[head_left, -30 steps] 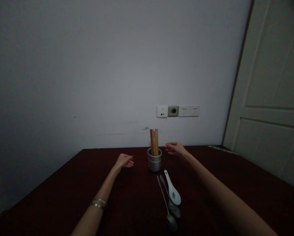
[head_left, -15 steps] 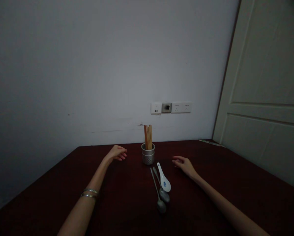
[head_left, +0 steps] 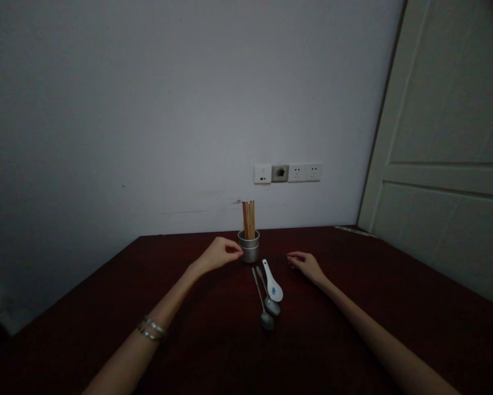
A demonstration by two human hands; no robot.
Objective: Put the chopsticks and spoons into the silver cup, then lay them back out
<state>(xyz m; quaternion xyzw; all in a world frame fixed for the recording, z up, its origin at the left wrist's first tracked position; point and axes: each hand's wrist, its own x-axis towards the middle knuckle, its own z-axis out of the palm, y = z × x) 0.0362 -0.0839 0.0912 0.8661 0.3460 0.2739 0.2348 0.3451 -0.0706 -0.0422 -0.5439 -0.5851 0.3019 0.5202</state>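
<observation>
A small metal cup (head_left: 250, 252) stands far back on the dark red table (head_left: 213, 340) with several wooden chopsticks (head_left: 248, 219) upright in it. My left hand (head_left: 219, 255) reaches to the cup's left side, its fingertips at the rim and curled; nothing shows in them. My right hand (head_left: 306, 264) rests on the table to the right of the cup, fingers loosely apart, holding nothing. In front of the cup lie a white ceramic spoon with a blue mark (head_left: 273, 282) and two metal spoons (head_left: 265, 302), side by side.
A pale wall rises behind the table with a row of sockets (head_left: 287, 173). A light door (head_left: 448, 153) stands at the right. A thin strip (head_left: 356, 231) lies at the table's far right corner. Two bracelets (head_left: 151, 328) circle my left wrist.
My left hand has moved right to the cup's rim. My right hand dropped from beside the chopsticks onto the table a second ago and has stayed there.
</observation>
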